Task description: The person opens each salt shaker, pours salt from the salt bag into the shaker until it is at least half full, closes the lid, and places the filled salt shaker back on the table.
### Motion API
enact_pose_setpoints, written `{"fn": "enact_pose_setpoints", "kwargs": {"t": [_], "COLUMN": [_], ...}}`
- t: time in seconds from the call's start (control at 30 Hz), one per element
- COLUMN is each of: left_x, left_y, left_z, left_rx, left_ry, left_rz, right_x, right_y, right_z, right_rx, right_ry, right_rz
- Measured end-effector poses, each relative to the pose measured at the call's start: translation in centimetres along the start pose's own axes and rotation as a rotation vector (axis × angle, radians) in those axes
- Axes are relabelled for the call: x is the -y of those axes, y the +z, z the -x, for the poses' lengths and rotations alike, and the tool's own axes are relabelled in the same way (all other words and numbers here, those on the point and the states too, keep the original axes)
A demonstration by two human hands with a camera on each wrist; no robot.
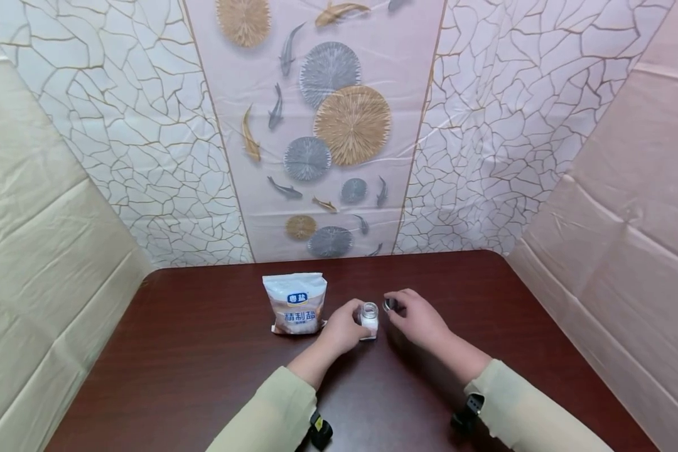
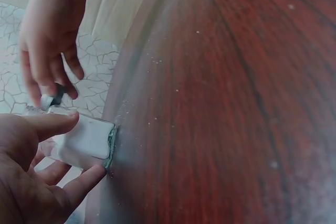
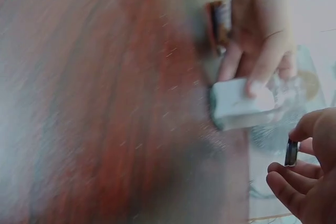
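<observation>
A small clear glass jar [image 1: 370, 325], filled partway with white grains, stands upright on the table with its mouth uncovered. My left hand [image 1: 341, 328] grips it from the left side, thumb and fingers around its body. Just to the right of the jar's mouth, my right hand [image 1: 420, 321] pinches a small round lid [image 3: 291, 152], dark inside with a shiny rim, between thumb and fingers. The lid is apart from the jar. Behind my left hand stands a printed plastic bag of salt [image 1: 296, 307].
The dark red-brown wooden table [image 1: 192, 351] carries scattered white grains near the jar, seen in both wrist views. A patterned cloth wall [image 1: 339, 207] rises behind the table's back edge, with beige cloth [image 1: 616, 251] on both sides.
</observation>
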State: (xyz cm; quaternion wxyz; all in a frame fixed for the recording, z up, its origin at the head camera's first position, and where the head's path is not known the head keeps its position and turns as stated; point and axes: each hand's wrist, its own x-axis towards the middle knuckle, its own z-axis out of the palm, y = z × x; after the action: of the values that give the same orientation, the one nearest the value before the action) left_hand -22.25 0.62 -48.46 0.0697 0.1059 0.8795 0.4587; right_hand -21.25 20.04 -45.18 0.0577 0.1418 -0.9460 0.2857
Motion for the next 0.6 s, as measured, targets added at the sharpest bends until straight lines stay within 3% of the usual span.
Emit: {"fn": "enact_pose_setpoints", "kwargs": {"t": [0.27,0.6], "left_x": [-0.2,-0.3], "left_y": [0.2,0.0], "left_z": [-0.4,-0.4], "left_rx": [0.018,0.016], "left_ry": [-0.024,-0.03], "left_rz": [0.004,0.0], "right_x": [1.9,3.5], "right_y": [-0.9,-0.7], "right_z": [0.0,0.3], "right_rx": [-0.055,-0.009], "right_ry": [-0.048,-0.085], "right_rz": [-0.082,-0.066]}}
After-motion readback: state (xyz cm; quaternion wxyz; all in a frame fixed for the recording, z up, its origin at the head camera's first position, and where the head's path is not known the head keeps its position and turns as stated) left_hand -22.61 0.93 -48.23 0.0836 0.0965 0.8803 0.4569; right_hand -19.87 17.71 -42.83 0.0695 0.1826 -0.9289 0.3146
